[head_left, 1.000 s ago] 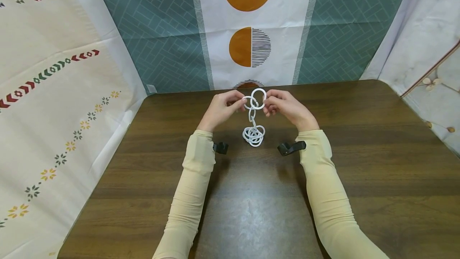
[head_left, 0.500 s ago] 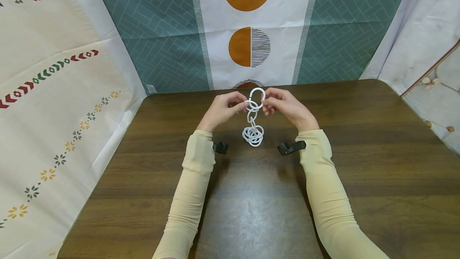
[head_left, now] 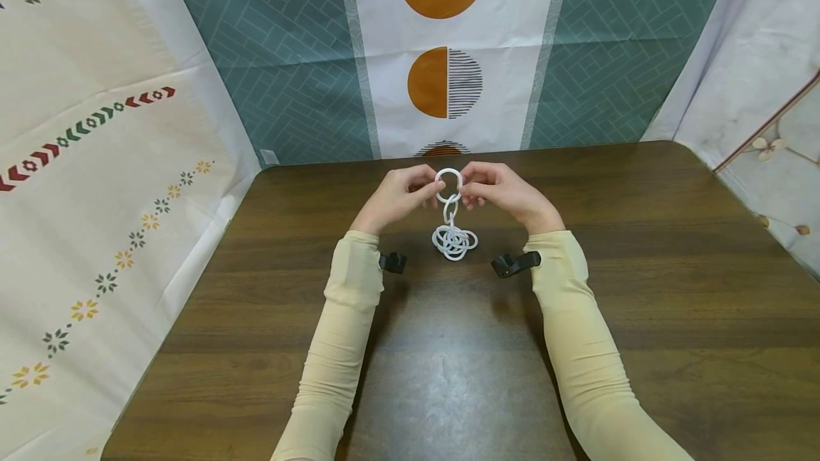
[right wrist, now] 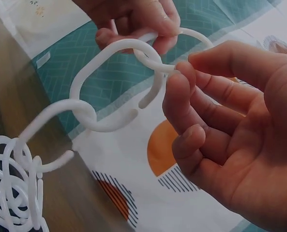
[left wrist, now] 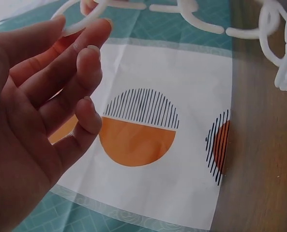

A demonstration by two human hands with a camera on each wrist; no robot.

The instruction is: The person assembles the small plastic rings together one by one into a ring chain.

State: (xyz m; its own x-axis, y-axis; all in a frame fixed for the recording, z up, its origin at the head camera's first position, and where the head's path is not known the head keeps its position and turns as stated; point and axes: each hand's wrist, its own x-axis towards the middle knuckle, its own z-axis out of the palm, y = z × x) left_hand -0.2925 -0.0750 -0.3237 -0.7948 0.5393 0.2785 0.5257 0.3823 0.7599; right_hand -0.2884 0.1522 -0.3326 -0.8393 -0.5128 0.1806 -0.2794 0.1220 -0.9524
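Observation:
Between my hands stands a white plastic chain link (head_left: 449,170), pinched from both sides. My left hand (head_left: 400,196) holds its left edge between thumb and index finger. On the opposite edge, my right hand (head_left: 506,194) pinches it the same way, with the other fingers bent below, as the right wrist view shows. A second link (right wrist: 80,83) hangs through the held one, and a narrow gap shows in its loop. Below, the chain runs through another link (right wrist: 34,123) down to a heap of linked rings (head_left: 453,242) on the table.
The brown wooden table (head_left: 423,347) extends to both sides and toward me. A teal and white patterned cloth (head_left: 301,55) hangs behind its far edge. Black straps with small mounts (head_left: 393,262) sit at both wrists.
Earlier two overlapping links showed between my hands, the right one higher. Now a single upright link shows there, held by both hands. My right hand has shifted slightly left; the heap spreads wider.

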